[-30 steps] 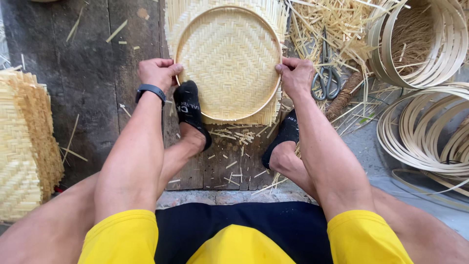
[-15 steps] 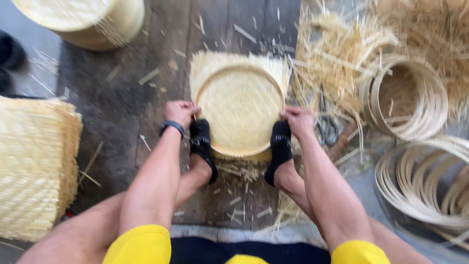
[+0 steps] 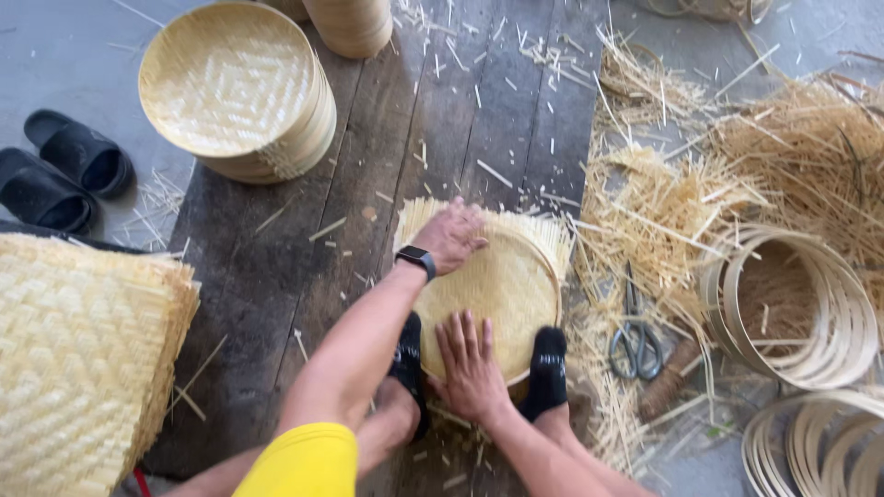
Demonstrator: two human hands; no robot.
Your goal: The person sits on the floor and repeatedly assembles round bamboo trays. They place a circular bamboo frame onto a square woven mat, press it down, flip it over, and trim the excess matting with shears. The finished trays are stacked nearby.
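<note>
While pinned betw. both feet, woven bamboo tray [image 3: 502, 285] pressed flat: left hand [image 3: 451, 235] at far rim, right hand [image 3: 471, 364] near rim, fingers open, splayed. Seating weave in hoop, apparently; next needs even pressure round rim.

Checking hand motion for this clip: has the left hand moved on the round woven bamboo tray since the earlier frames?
Yes. The left hand went from the round woven bamboo tray's near-left rim, beside the black sandal, up across to its far edge.
</note>
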